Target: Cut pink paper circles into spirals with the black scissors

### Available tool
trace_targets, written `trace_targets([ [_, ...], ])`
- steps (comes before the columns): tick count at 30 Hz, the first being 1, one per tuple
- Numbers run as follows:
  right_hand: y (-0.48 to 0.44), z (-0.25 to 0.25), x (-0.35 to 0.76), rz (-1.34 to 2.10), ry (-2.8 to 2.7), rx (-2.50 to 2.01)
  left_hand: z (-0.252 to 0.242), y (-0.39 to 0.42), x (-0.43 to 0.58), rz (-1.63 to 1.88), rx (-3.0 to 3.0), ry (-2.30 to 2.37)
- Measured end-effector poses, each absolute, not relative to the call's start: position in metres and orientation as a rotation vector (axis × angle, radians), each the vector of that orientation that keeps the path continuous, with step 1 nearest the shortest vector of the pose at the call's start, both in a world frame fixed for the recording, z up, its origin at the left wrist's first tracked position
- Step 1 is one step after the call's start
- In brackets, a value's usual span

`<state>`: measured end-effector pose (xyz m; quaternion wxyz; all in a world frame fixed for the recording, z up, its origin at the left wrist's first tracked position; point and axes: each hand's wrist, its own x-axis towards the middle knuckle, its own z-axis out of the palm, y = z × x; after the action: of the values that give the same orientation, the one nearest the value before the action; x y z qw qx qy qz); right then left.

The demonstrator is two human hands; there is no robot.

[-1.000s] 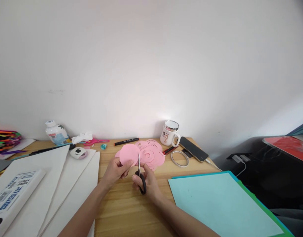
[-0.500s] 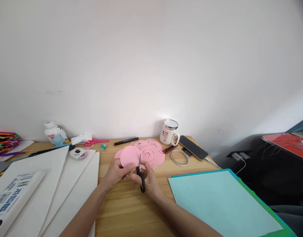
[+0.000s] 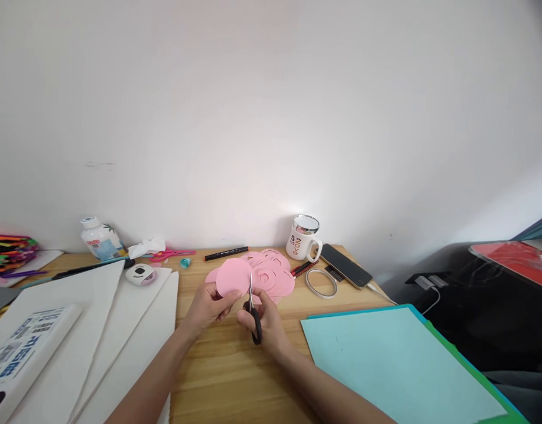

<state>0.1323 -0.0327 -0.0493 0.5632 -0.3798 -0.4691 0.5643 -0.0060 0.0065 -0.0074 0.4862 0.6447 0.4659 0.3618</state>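
Observation:
Between thumb and fingers, my left hand (image 3: 211, 306) pinches a round pink paper disc (image 3: 232, 277) by its lower edge, held up off the table. My right hand (image 3: 268, 324) is closed around the black handles of a pair of scissors (image 3: 255, 321). The blades point away from me and lie along the disc's right edge; whether they touch the paper is hard to tell. Just behind, a pile of pink paper circles and curled cut pieces (image 3: 273, 274) lies on the wooden table (image 3: 222, 377), partly hidden by the disc and my hands.
Behind the pile are a black marker (image 3: 226, 254) and a white mug (image 3: 301, 240). A tape ring (image 3: 321, 283) and a phone (image 3: 345, 265) lie to the right, beyond light blue sheets (image 3: 394, 359). White boards (image 3: 151, 335), a correction tape (image 3: 140, 274) and pink scissors (image 3: 171, 253) are left.
The disc has turned slightly in my left hand, and the scissors remain at its right edge. Both hands stay in nearly the same place.

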Motion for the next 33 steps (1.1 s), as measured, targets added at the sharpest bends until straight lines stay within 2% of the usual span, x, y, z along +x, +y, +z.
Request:
trace_targets([
  [33,-0.0326,-0.0506,0.1330,1.353,-1.097,-0.876,-0.0034,0.0054,-0.0060,0.866,1.566,1.099],
])
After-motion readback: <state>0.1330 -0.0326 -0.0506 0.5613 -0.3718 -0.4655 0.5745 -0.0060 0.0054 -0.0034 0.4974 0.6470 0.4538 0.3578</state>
